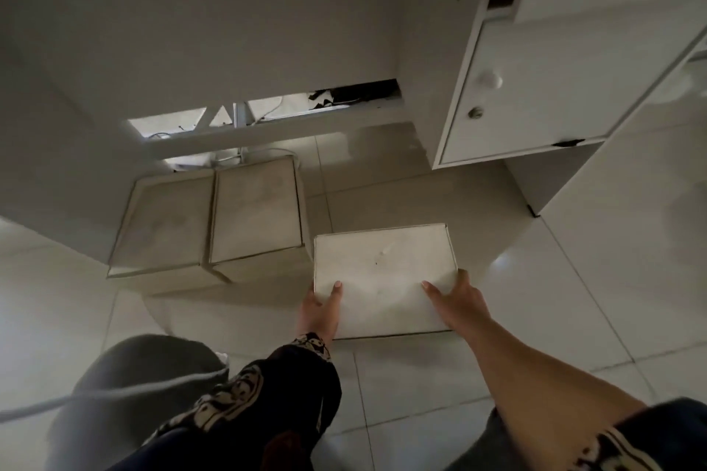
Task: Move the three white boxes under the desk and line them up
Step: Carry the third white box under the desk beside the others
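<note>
1. While two white boxes sit side by side under the surface (229, 31), the third box (382, 279) lies on the tiled floor (574, 279) just right of them and nearer the person.
2. The left box (162, 222) and the middle box (258, 212) touch along their long sides, the middle box reaching a little further back.
3. The third box stands close to the middle box's front right corner, only partly under the surface edge.
4. The left hand (319, 308) grasps the third box at its near left corner, thumb on the lid.
5. The right hand (457, 302) grasps the same box at its near right side, thumb on the lid and fingers round the edge.
6. A cabinet door (535, 88) with a round knob (489, 79) hangs to the right of the third box, further back.
7. Beyond the two boxes, cables (264, 115) show through a gap in the back panel.
</note>
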